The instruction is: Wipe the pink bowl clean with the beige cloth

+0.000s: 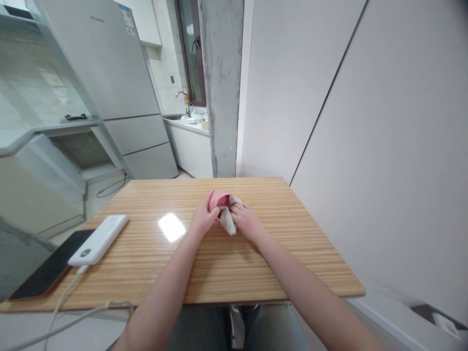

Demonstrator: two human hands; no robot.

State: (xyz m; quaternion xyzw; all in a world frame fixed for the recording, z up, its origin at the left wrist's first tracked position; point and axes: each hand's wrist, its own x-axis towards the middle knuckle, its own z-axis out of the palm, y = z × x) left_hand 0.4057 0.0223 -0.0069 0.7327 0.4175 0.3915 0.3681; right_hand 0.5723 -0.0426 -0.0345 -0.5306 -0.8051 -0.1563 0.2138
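Observation:
Over the middle of the wooden table (153, 273), my left hand (204, 214) grips a pink cup-like container (218, 196) by its side. The container is tilted, with its opening toward me and to the right. A whitish cloth (228, 222) is bunched at that opening, and one end hangs down below it. My right hand (245, 219) is closed on the cloth at the right of the container. Part of the cloth is hidden under my fingers and inside the container.
At the table's left lie a white power bank (100, 239) with a cable (68, 292) and a dark flat tablet-like slab (47, 268) under it. A wall panel (365, 170) runs along the right edge. A fridge (95, 63) and sink (173, 117) stand beyond.

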